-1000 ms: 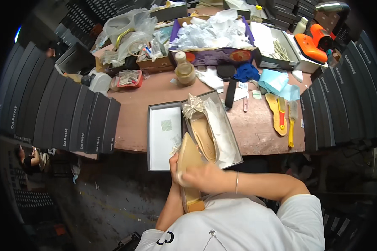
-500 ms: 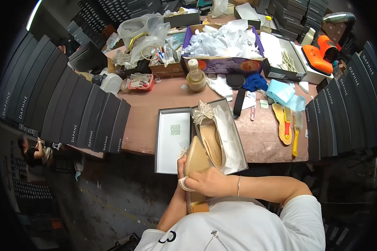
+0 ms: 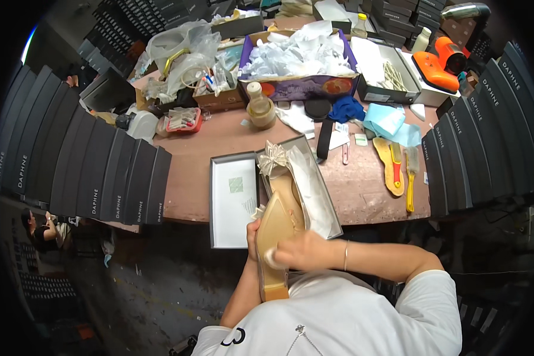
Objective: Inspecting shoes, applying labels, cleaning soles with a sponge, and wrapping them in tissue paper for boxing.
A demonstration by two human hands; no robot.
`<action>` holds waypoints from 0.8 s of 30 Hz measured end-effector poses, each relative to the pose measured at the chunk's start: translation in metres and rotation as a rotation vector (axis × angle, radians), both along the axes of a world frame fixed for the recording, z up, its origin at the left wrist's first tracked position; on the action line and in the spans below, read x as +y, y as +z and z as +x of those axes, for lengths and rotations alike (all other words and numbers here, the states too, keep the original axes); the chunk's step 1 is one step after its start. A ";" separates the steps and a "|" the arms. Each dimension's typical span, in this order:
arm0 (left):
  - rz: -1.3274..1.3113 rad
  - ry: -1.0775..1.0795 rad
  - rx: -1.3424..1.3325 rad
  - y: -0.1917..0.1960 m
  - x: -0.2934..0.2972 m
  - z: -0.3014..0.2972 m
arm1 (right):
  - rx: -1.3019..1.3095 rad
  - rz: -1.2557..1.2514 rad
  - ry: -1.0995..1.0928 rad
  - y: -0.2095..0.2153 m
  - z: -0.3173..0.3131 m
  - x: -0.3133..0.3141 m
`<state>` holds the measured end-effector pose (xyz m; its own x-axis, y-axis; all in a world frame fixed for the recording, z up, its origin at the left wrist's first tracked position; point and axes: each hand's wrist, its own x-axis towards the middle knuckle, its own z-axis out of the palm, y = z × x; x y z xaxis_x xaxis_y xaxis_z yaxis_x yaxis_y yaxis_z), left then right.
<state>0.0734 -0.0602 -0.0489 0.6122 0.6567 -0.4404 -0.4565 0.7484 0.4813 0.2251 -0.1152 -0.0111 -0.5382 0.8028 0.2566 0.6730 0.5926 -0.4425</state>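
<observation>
A beige shoe (image 3: 271, 225) is held in front of my chest, its tan sole facing up and its block heel toward me. My left hand (image 3: 253, 238) grips it from the left side, most of its fingers hidden behind the shoe. My right hand (image 3: 305, 250), a little blurred, presses a wad of white cloth (image 3: 270, 257) against the sole. Just beyond, the matching shoe (image 3: 283, 184), with a shiny bow (image 3: 273, 158), lies in an open dark shoebox (image 3: 333, 216) beside white tissue paper (image 3: 319, 207). Left of that lies the box lid (image 3: 234, 222), white inside.
Stacked dark shoeboxes flank the table (image 3: 187, 196) at left (image 3: 104, 172) and right (image 3: 483, 148). Behind stand a bottle (image 3: 261, 113) and a purple carton (image 3: 299, 89) of crumpled paper. Brushes (image 3: 410, 184) and an insole (image 3: 388, 169) lie at right. Another person (image 3: 43, 230) is at far left.
My right hand has moved the cloth along the sole, and more of the sole shows. The whole view has shifted slightly; my left hand keeps its grip on the shoe.
</observation>
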 end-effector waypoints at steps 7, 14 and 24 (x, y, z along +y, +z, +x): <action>0.055 -0.054 -0.098 -0.013 -0.001 -0.008 | 0.112 0.420 0.126 0.002 -0.008 -0.007; 0.031 -0.009 0.082 -0.004 0.002 -0.009 | 0.038 0.090 -0.336 0.006 -0.048 0.036; 0.005 -0.008 -0.121 -0.019 0.001 -0.016 | -0.056 0.056 -0.243 -0.009 -0.036 0.026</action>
